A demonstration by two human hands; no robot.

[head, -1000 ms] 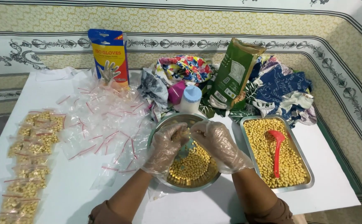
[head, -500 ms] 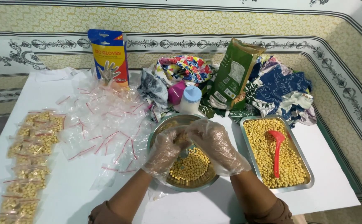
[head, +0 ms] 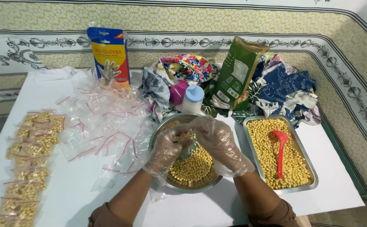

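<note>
Both gloved hands work over the round steel bowl [head: 179, 185] of yellow beans [head: 194, 166] at the near edge of the white table [head: 66, 197]. The left hand [head: 166, 149] curls its fingers around a small clear bag [head: 186, 138] partly filled with beans, and the right hand [head: 217, 141] closes on the bag's top from the other side (whether it pinches the strip or only steadies it, I cannot tell). To the right, a rectangular steel tray [head: 314, 178] holds more beans and a red scoop [head: 281, 151]. To the left lie filled bags [head: 26, 168] in rows, then a heap of empty zip bags [head: 103, 122]. Farther back stand a white bottle [head: 193, 99], a green pouch [head: 236, 75], a blue glove box [head: 109, 56] and patterned cloths [head: 284, 90].
</note>
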